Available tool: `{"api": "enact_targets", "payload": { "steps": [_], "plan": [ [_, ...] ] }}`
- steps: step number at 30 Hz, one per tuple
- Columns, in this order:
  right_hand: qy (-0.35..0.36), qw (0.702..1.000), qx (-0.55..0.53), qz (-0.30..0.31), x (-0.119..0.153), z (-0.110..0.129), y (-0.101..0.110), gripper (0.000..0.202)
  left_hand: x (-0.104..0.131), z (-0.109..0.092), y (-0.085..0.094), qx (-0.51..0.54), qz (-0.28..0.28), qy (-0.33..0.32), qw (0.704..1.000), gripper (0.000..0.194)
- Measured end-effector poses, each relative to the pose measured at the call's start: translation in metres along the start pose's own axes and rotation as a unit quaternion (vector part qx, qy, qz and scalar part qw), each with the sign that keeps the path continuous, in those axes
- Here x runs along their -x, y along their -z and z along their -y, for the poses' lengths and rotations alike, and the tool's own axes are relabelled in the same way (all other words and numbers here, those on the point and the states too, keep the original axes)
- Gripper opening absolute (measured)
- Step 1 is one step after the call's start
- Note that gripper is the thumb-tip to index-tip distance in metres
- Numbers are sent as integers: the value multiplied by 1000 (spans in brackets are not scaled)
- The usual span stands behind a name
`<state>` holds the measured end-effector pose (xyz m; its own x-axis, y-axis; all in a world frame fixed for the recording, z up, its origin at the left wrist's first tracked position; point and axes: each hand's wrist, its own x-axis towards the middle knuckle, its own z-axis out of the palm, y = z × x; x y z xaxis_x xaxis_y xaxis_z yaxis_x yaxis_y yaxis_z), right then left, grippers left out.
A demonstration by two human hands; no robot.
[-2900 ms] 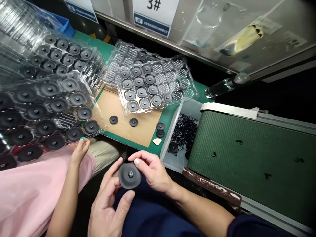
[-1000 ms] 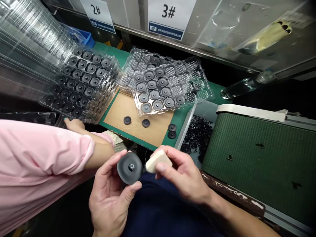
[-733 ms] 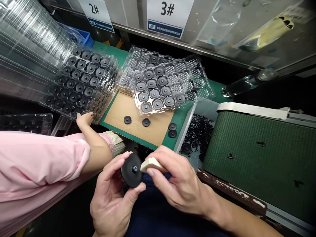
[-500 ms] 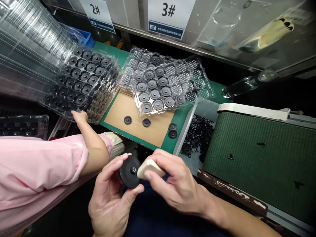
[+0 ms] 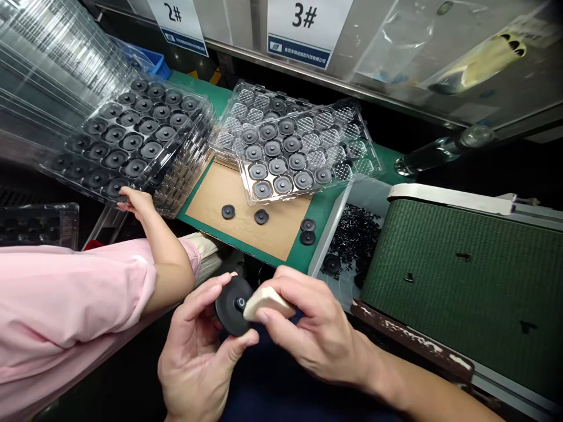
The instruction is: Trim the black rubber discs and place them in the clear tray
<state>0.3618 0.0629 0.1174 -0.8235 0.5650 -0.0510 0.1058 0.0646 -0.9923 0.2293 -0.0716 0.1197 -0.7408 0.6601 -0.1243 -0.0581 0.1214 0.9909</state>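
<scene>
Between the thumb and fingers of my left hand (image 5: pixel 197 346) is a round black plastic disc (image 5: pixel 231 310), its small raised hub turned toward my right. My right hand (image 5: pixel 312 328) is closed on a cream-coloured block (image 5: pixel 266 300), whose tip meets the disc beside the hub. Ahead, two loose black discs (image 5: pixel 261 217) lie on the brown board (image 5: pixel 206 199). Clear plastic trays (image 5: pixel 290 152), partly filled with such discs, rest overlapped on the green table behind it.
At left a co-worker's hand (image 5: pixel 138 202) grips the top tray (image 5: pixel 132 140) of a stack. A bin (image 5: pixel 341 205) of small black pieces stands at right, beside a green conveyor belt (image 5: pixel 466 293) carrying a few scraps. Two more discs (image 5: pixel 308 237) sit on the table's right edge.
The co-worker's top tray has shifted left and tilted on its stack, the hand moving with it. My hands keep nearly the same pose, block against disc.
</scene>
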Motion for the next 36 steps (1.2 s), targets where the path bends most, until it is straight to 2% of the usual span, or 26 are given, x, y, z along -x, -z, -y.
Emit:
{"api": "enact_targets", "payload": {
  "steps": [9,11,15,18,21,25,29,33,36],
  "plan": [
    [9,1000,-11,2,5,2,3,14,5,-2,0,16,-3,33,999,57],
    [6,1000,-28,11,6,2,2,14,6,-3,0,17,-4,31,999,57],
    [18,1000,2,-11,10,2,2,15,7,-5,1,22,-4,32,999,58],
    [9,999,-37,2,10,4,3,16,9,-5,0,20,6,14,1000,60],
    [18,999,-5,-28,11,7,1,17,10,-6,-1,25,8,17,1000,59],
    [22,1000,-12,-9,11,3,-1,17,10,-8,-2,32,6,25,999,58],
    [18,988,124,-91,6,-13,4,18,7,-8,0,64,3,70,995,59],
    [-19,987,72,-139,4,-21,11,16,4,-7,1,93,14,104,990,61],
    [-37,991,34,-127,6,-16,10,17,3,-6,0,98,11,105,990,60]
  ]
}}
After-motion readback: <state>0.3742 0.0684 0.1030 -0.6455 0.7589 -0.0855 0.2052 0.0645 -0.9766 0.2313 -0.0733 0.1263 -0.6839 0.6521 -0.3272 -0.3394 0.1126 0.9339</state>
